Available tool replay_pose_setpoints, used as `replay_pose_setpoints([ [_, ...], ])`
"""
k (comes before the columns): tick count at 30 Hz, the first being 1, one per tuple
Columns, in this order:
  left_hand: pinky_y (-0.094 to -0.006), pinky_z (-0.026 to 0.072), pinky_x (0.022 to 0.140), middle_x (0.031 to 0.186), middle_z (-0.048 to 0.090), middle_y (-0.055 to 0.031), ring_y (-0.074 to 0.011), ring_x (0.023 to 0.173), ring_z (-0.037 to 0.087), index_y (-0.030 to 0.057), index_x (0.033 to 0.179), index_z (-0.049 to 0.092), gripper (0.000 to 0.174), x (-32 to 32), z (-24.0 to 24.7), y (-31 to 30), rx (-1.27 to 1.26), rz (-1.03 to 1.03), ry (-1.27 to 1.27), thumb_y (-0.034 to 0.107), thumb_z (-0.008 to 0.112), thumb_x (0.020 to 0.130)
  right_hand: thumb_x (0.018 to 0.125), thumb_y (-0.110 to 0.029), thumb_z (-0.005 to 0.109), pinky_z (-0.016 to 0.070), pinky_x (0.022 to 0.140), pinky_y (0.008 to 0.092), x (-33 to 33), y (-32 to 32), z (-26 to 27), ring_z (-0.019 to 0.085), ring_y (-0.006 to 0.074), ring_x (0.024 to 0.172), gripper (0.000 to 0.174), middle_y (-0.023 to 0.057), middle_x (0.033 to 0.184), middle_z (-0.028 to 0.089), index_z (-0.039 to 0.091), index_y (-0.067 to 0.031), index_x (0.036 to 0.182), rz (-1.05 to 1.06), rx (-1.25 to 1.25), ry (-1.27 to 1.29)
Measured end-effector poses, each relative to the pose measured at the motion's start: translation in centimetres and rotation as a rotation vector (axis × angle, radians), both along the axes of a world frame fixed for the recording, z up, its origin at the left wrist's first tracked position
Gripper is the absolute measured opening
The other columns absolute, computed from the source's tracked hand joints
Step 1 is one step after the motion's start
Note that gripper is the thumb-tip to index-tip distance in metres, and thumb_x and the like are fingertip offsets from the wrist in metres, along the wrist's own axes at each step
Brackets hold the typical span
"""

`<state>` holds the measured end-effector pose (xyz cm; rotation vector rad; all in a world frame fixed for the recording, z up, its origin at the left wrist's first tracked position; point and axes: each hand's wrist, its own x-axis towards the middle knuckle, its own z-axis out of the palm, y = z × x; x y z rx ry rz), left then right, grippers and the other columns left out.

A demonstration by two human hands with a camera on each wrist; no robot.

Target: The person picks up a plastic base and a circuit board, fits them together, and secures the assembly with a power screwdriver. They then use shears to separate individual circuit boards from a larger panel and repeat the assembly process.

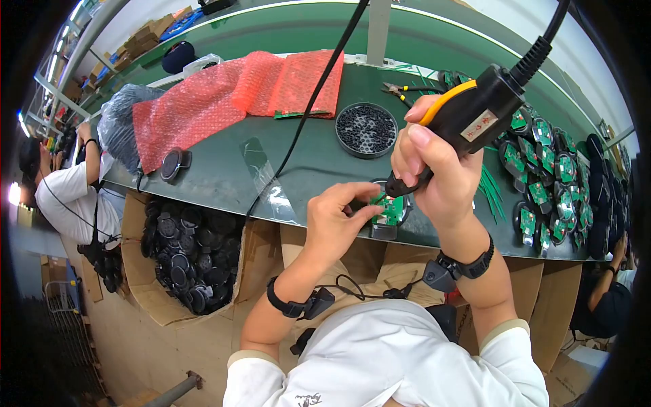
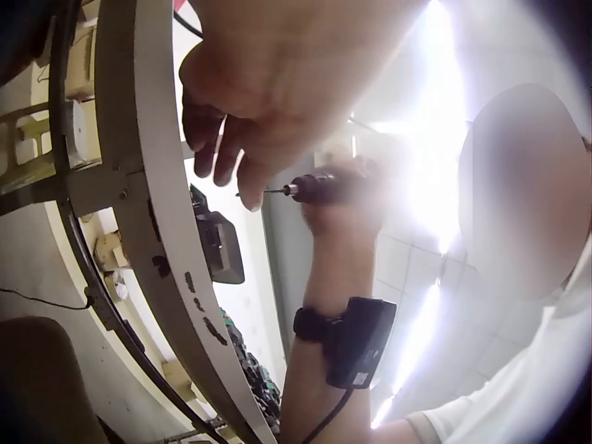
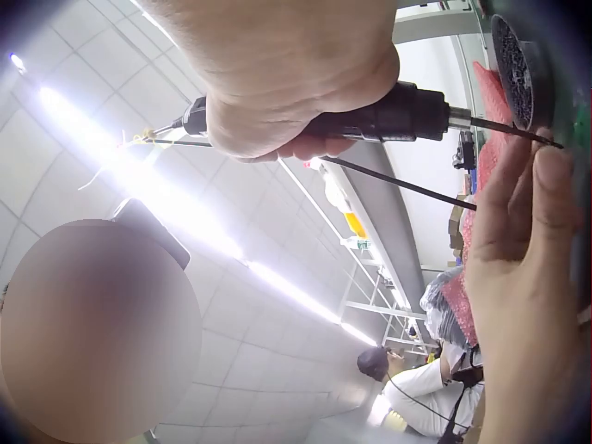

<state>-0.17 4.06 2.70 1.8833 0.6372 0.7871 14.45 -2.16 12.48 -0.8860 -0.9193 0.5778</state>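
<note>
My right hand (image 1: 441,159) grips a black and yellow electric screwdriver (image 1: 485,112), its cord running up out of view. The thin screwdriver bit (image 3: 509,128) points down toward a green circuit board (image 1: 389,211) in a round dark housing near the bench's front edge. At the board's left side is my left hand (image 1: 336,220), thumb and forefinger bent toward each other. In the right wrist view, the left fingertips (image 3: 552,171) are close around the bit's end. I cannot tell whether they pinch a small part there.
A round tray (image 1: 344,140) of small black parts sits behind the board. Pliers (image 1: 407,88), green strips (image 1: 489,193) and many board assemblies (image 1: 542,169) lie to the right. Red bubble wrap (image 1: 203,102) covers the left. Below stands a carton (image 1: 146,288) of black round parts. Another person (image 1: 71,186) works leftward.
</note>
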Motion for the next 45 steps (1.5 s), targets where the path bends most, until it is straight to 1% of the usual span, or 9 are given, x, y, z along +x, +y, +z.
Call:
replay_pose_setpoints([
  [1, -0.0310, 0.0585, 0.080, 0.098, 0.079, -0.0116, -0.0197, 0.089, 0.075, 0.0005, 0.109, 0.078, 0.032, -0.2, -0.2, 0.0, -0.002, -0.003, 0.002, 0.002, 0.086, 0.079, 0.095, -0.011, 0.063, 0.0403, 0.048, 0.0286, 0.0, 0.1, -0.1, 0.047, 0.0122, 0.047, 0.023, 0.0037, 0.062, 0.050, 0.057, 0.0024, 0.113, -0.003, -0.009, 0.008],
  [3, -0.0390, 0.0587, 0.083, 0.112, 0.074, -0.0154, -0.0300, 0.099, 0.072, 0.0041, 0.115, 0.076, 0.048, -0.9, -0.7, -0.4, 0.244, 0.038, 0.026, 0.017, 0.092, 0.072, 0.095, -0.010, 0.064, 0.0404, 0.048, 0.0284, 0.1, 0.2, -0.3, 0.048, 0.0122, 0.048, 0.023, 0.0038, 0.062, 0.050, 0.057, 0.0026, 0.113, -0.009, -0.019, 0.017],
  [6, -0.0428, 0.0570, 0.089, 0.123, 0.070, -0.0168, -0.0347, 0.109, 0.069, 0.0027, 0.116, 0.075, 0.060, -1.3, -0.9, -2.0, 0.418, 0.021, 0.090, 0.028, 0.095, 0.066, 0.094, -0.008, 0.066, 0.0403, 0.049, 0.0279, 0.1, 0.4, -0.8, 0.049, 0.0120, 0.048, 0.024, 0.0040, 0.063, 0.053, 0.058, 0.0033, 0.114, -0.035, -0.020, -0.001],
  [9, -0.0458, 0.0550, 0.095, 0.129, 0.067, -0.0174, -0.0368, 0.114, 0.066, 0.0022, 0.119, 0.074, 0.066, -1.3, -1.6, -2.6, 0.506, 0.009, 0.143, 0.033, 0.095, 0.064, 0.094, -0.007, 0.066, 0.0404, 0.048, 0.0276, 0.0, 0.8, -1.2, 0.049, 0.0118, 0.048, 0.024, 0.0039, 0.063, 0.053, 0.058, 0.0036, 0.113, -0.044, -0.024, -0.042],
  [23, -0.0452, 0.0544, 0.093, 0.129, 0.068, -0.0158, -0.0356, 0.111, 0.065, 0.0011, 0.118, 0.074, 0.062, -1.4, -1.2, -2.6, 0.495, -0.006, 0.166, 0.034, 0.093, 0.068, 0.094, -0.006, 0.066, 0.0404, 0.048, 0.0268, 0.1, 1.3, -2.4, 0.048, 0.0109, 0.048, 0.021, 0.0036, 0.063, 0.053, 0.059, 0.0029, 0.112, -0.051, -0.030, -0.048],
  [34, -0.0441, 0.0539, 0.092, 0.131, 0.065, -0.0135, -0.0342, 0.110, 0.064, 0.0030, 0.125, 0.072, 0.067, -1.3, -0.7, -2.7, 0.508, -0.014, 0.240, 0.034, 0.092, 0.068, 0.094, -0.005, 0.066, 0.0408, 0.047, 0.0264, 0.1, 1.3, -2.7, 0.048, 0.0108, 0.048, 0.023, 0.0048, 0.064, 0.055, 0.058, 0.0039, 0.113, -0.048, -0.023, -0.086],
  [41, -0.0443, 0.0533, 0.089, 0.130, 0.065, -0.0130, -0.0338, 0.107, 0.063, 0.0031, 0.123, 0.072, 0.066, -1.2, -0.8, -2.8, 0.523, -0.017, 0.246, 0.035, 0.092, 0.069, 0.091, -0.003, 0.068, 0.0424, 0.045, 0.0264, 0.1, 1.4, -3.2, 0.050, 0.0111, 0.047, 0.019, 0.0054, 0.067, 0.056, 0.056, 0.0015, 0.105, -0.007, 0.004, -0.135],
  [43, -0.0445, 0.0537, 0.090, 0.133, 0.063, -0.0144, -0.0335, 0.110, 0.063, 0.0022, 0.125, 0.071, 0.066, -1.4, -0.9, -2.8, 0.526, -0.030, 0.281, 0.037, 0.088, 0.072, 0.090, -0.002, 0.069, 0.0430, 0.045, 0.0263, -0.1, 1.2, -3.2, 0.052, 0.0112, 0.047, 0.019, 0.0054, 0.069, 0.057, 0.056, 0.0010, 0.103, -0.026, 0.002, -0.167],
  [45, -0.0443, 0.0537, 0.090, 0.132, 0.064, -0.0141, -0.0331, 0.109, 0.063, 0.0021, 0.125, 0.071, 0.067, -1.4, -0.8, -2.7, 0.528, -0.032, 0.279, 0.037, 0.089, 0.071, 0.087, 0.001, 0.073, 0.0508, 0.065, 0.0265, -0.1, 1.1, -3.2, 0.061, 0.0089, 0.074, 0.015, 0.0024, 0.087, 0.067, 0.065, 0.0007, 0.100, 0.058, -0.041, -0.110],
])
